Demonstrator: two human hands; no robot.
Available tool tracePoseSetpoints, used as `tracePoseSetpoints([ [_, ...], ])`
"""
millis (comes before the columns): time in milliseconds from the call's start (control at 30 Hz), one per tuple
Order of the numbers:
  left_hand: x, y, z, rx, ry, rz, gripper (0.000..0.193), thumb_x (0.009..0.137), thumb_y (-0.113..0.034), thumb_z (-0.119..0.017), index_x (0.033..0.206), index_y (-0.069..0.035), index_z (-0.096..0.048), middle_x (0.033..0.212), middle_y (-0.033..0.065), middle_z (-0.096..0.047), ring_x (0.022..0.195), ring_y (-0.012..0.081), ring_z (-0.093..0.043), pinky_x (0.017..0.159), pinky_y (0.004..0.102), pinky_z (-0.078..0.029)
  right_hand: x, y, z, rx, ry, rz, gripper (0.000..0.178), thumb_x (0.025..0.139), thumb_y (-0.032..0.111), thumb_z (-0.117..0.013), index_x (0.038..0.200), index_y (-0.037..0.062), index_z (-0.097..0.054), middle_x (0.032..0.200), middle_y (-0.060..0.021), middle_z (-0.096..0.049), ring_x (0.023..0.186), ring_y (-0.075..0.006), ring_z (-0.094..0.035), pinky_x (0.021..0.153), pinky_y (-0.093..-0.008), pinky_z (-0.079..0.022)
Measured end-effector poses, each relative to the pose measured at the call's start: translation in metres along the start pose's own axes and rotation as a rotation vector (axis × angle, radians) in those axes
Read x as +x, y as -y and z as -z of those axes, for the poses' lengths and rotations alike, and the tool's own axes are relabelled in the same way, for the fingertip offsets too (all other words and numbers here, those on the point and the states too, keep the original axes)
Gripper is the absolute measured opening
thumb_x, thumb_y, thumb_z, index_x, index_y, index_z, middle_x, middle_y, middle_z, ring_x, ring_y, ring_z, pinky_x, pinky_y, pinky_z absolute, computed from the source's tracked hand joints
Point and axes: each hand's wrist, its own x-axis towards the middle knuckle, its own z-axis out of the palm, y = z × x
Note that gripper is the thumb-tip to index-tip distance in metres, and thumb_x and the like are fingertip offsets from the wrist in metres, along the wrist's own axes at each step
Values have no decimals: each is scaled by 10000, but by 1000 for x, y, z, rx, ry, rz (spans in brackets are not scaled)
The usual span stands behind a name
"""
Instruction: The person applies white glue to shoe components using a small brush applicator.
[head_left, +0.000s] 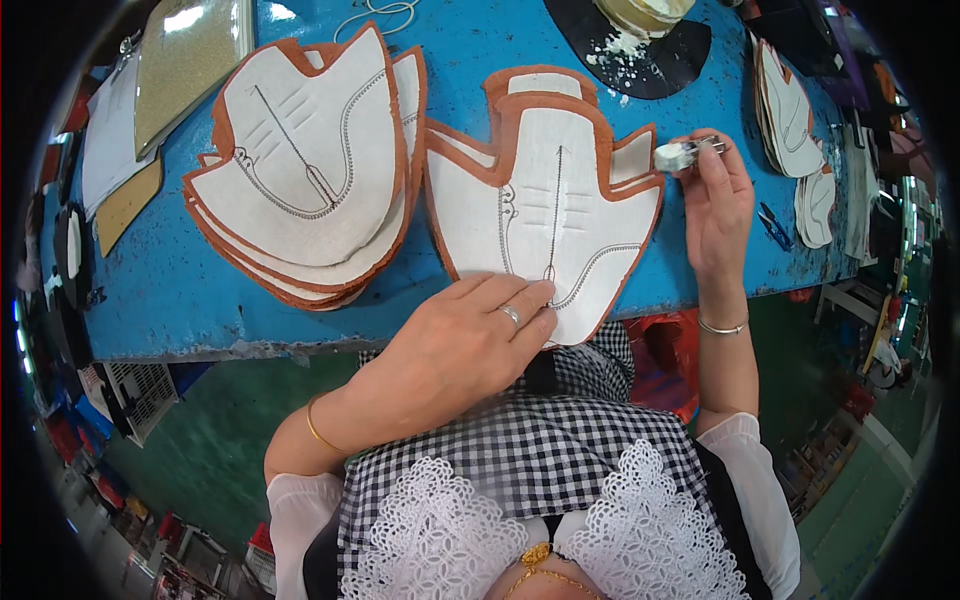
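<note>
My left hand (470,338) lies flat, fingers stretched out, on the lower part of a stitched shoe upper (535,225). Its white inner side faces up, edged in orange-brown, with dark stitch lines running down it. More uppers are layered beneath it. At the upper's right edge, my right hand (718,205) pinches a small metal-clipped dabber (680,155) with a white-caked tip. The tip is close to the orange-brown edge; I cannot tell whether they touch. Left of my hands sits another stack of similar uppers (300,160).
A tub (645,14) stands on a black sheet (690,55) strewn with white powder at the back. Right of my right hand are stacked smaller white pieces (785,110) and blue-handled snips (774,227). A glittery gold sheet (192,62) lies at the blue table's (230,335) far left.
</note>
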Motion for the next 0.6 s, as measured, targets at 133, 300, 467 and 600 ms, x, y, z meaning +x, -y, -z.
tracePoseSetpoints([
  [133,2,-4,2,108,7,-26,329,773,-67,-633,1096,-18,-666,1171,102,-652,1042,257,-622,916,399,-495,1,-16,13,255,-21,58,221,1037,150,-552,1181,-11,-601,1072,-89,-669,935,-117,-597,866,-278,-486],
  [300,1,-10,4,229,35,24,327,786,-60,-622,1108,-17,-666,1102,95,-638,1004,241,-610,921,419,-475,2,-15,9,287,-15,64,204,1032,136,-564,1169,-7,-613,1058,-75,-667,920,-104,-584,839,-267,-481],
  [467,-3,-5,1,283,6,-3,231,788,-54,-647,1017,-54,-680,897,36,-619,871,193,-616,957,484,-460,2,-14,7,281,-19,65,208,1030,142,-575,1165,-11,-616,1041,-61,-657,912,-101,-579,830,-261,-483],
  [600,-3,-2,7,222,14,-29,159,776,-69,-663,935,-74,-665,825,16,-602,819,173,-609,974,491,-454,2,-13,7,274,-48,57,205,1027,142,-582,1159,-12,-619,1037,-57,-656,898,-96,-576,821,-255,-484],
])
